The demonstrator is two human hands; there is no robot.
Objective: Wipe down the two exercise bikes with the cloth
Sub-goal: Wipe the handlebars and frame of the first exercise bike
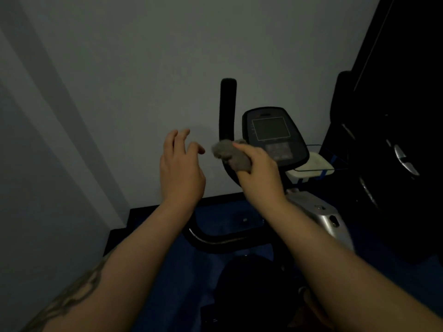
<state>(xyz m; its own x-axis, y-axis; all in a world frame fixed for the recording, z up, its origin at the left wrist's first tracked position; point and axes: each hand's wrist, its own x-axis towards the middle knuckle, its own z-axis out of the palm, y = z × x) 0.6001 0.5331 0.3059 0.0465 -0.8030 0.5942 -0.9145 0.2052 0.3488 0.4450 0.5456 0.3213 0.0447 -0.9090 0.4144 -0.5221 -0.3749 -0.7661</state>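
Two bare hands reach out over a black exercise bike [239, 238] standing by a pale grey wall [119, 80]. The right hand [260, 173] has its fingers curled tight round a crumpled grey cloth [230, 154], which bulges out from the fist and lies against the lower part of the bike's upright black foam-covered handlebar [227, 109], just left of the dark console with a square screen [273, 135]. The left hand [181, 168] hangs in the air beside the cloth, its fingers spread loosely and holding nothing. Below is a blue floor [167, 271].
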